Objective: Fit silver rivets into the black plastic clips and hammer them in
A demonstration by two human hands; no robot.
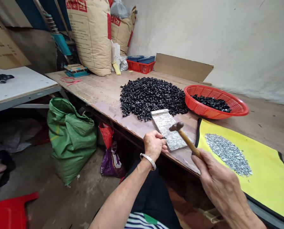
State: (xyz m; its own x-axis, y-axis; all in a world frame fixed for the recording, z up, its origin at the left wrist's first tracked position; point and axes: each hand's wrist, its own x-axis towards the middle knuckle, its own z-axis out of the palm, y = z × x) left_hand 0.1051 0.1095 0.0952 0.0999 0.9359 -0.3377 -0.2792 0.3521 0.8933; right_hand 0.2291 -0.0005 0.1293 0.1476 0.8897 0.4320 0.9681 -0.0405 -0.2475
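Observation:
My left hand (154,144) pinches a small black part (164,137) at the near left edge of a scuffed metal plate (167,127). The plate lies on the table and has a raised strip at its far end. In my right hand (219,178) is a hammer (188,140), gripped by its wooden handle, with its rusty head above the plate. Beyond the plate rises a heap of small black parts (151,97). To the right, small shiny metal pieces (229,156) are spread on a yellow sheet (268,165).
A red plastic basket (215,113) holding more black parts stands right of the heap. Large paper sacks (90,38) and a small red basket (140,66) stand at the back. A green sack (70,146) sits on the floor, left of the table edge.

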